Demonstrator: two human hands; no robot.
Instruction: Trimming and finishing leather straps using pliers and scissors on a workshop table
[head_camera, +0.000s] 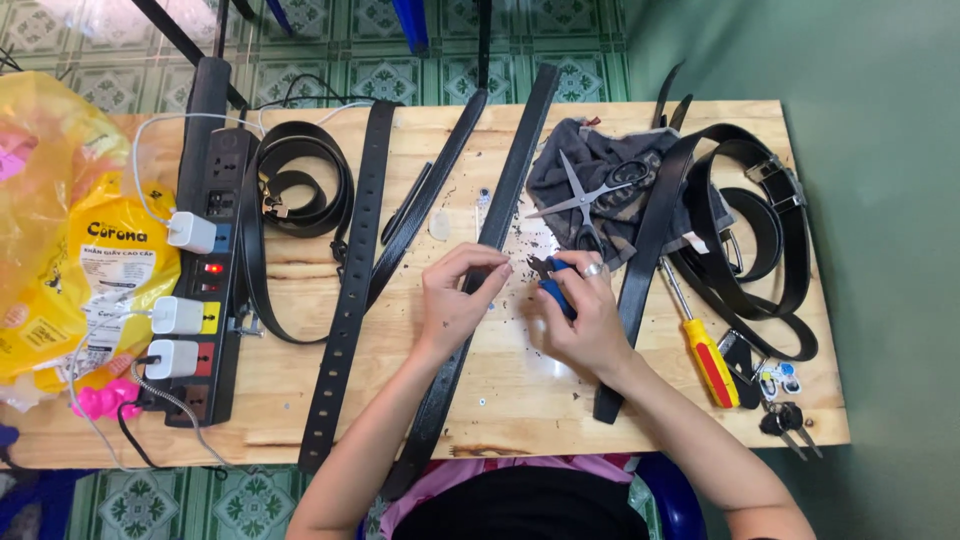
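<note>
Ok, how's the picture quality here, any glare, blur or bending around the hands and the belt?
Head view: even, soft light with faint shadows; the left hand, right hand and black belt between them look sharp. The blue-handled tool is mostly hidden in the right hand. Glare washes out the yellow plastic bag; the wooden table edges bow slightly from the wide lens.

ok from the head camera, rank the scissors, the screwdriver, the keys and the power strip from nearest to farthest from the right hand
1. scissors, just above the right hand, on the grey cloth
2. screwdriver, to its right
3. keys, by the table's right corner
4. power strip, far left
</note>
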